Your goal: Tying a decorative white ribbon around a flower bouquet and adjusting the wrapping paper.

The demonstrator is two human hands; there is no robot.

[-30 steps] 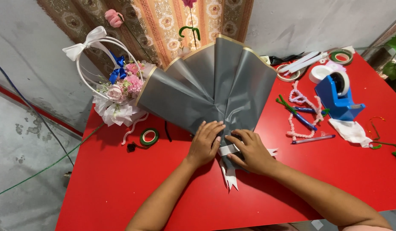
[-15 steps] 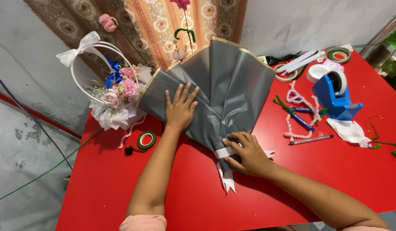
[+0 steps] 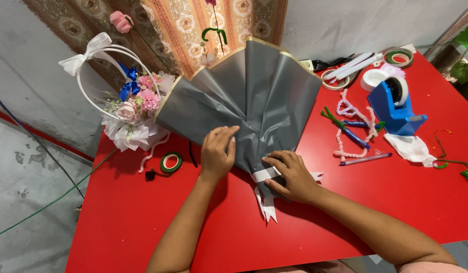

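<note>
Head view: at frame centre the grey pleated wrapping fan (image 3: 244,96) is pinned flat to the red table (image 3: 117,222) — left hand (image 3: 217,151) spread open on its folds, right hand (image 3: 292,174) clamped on the white ribbon (image 3: 266,174) at its gathered neck.

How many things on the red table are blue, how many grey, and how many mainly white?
Blue: 2, the tape dispenser and the bow on the basket.
Grey: 1, the wrapping sheet.
White: 2, the basket handle and the cloth.
Total: 5
</note>
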